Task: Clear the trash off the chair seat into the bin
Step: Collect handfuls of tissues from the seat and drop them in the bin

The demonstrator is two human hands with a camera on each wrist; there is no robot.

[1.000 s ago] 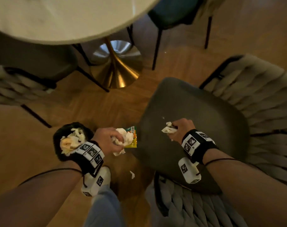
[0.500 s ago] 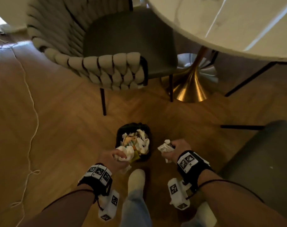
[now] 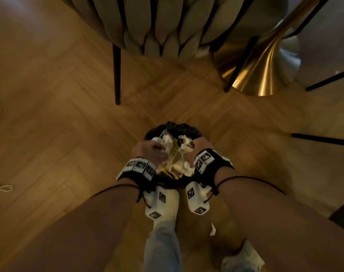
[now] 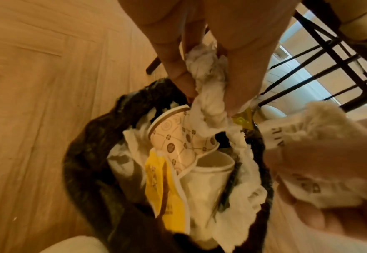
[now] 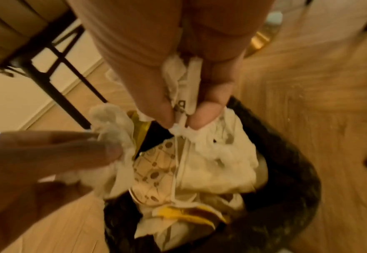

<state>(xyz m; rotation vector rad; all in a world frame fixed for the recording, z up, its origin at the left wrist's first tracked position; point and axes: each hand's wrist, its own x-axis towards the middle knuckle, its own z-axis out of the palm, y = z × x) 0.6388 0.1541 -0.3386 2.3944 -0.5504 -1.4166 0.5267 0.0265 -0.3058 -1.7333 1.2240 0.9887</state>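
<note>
**Here, both hands over the bin, each holding trash**

Head view: the left hand [image 3: 150, 152] and right hand [image 3: 194, 152] hang side by side directly above the bin [image 3: 175, 127], which stands on the wood floor [image 3: 69, 134] between the person's feet. The bin, lined with a black bag [image 4: 87, 179], is heaped to its rim with rubbish.

Left wrist view: the left fingers [image 4: 171, 56] and thumb close on a crumpled tissue [image 4: 208, 95], which dangles above a patterned paper cup [image 4: 178, 140] at the top of the heap. A yellow wrapper [image 4: 158, 188] and a plain white cup [image 4: 208, 176] lie beside it. A small yellow packet corner [image 4: 243, 119] shows behind the tissue; whether the hand holds it cannot be told.

Right wrist view: the right thumb and fingertips [image 5: 206, 111] pinch a folded white wrapper [image 5: 189, 85] with dark print, just over white paper in the bin.

A woven-backed chair [image 3: 167, 26] stands beyond the bin, a brass table base [image 3: 261, 61] to its right. One white scrap [image 3: 212, 230] lies on the floor near the feet.
</note>
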